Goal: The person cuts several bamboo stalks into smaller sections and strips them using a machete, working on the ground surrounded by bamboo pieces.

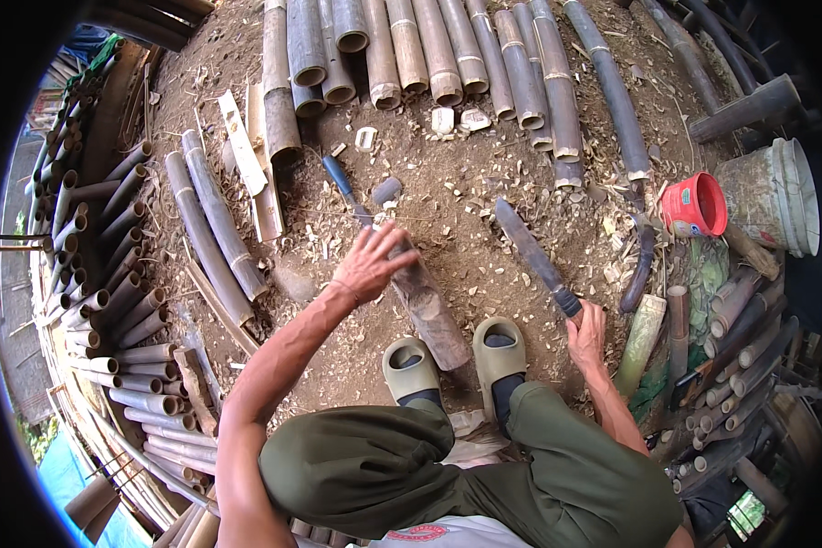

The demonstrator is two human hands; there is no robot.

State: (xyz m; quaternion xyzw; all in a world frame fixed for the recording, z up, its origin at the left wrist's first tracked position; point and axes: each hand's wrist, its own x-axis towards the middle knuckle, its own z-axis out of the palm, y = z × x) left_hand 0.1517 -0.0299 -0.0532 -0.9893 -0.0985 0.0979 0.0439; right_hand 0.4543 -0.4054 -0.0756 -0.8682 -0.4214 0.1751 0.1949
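Observation:
My right hand point(589, 331) is wrapped round the dark handle of a machete point(532, 248). Its broad blade points forward and to the left, over the dirt. Above the far end of a short, notched wooden log point(437, 321) is my left hand point(372, 263), its fingers apart; whether it touches the wood I cannot tell. The log lies on the ground, its near end between my sandalled feet. Just beyond the left hand lies a blue-handled tool point(338, 175), its lower part close to the fingers. A short dark cylindrical piece point(387, 190) rests beside it.
A row of bamboo poles point(438, 50) lies ahead. Two bamboo lengths point(212, 224) and split strips point(245, 151) lie left, near stacked bamboo point(110, 274). At right stand a red bucket point(694, 205), a grey-white bucket point(772, 196) and more bamboo point(735, 352). Wood chips litter the dirt.

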